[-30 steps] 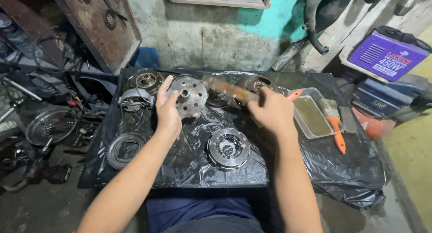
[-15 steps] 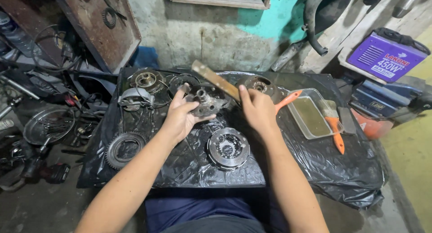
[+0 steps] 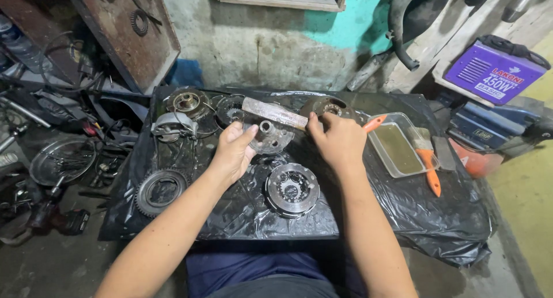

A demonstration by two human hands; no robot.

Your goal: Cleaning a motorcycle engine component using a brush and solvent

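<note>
Round metal hub: heavy, rigid, greasy, we judge; our left hand clasps its rim, right hand grips the flat bar.

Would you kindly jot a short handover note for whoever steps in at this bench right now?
Left hand: grips the round metal hub on the black plastic sheet.
Right hand: holds one end of the flat metal bar, laid across the hub.
Nearby: clutch drum in front, toothed ring to the left, tray of liquid and orange-handled brush to the right.
Done: parts laid out. Left: bar and hub are both in hand.
</note>
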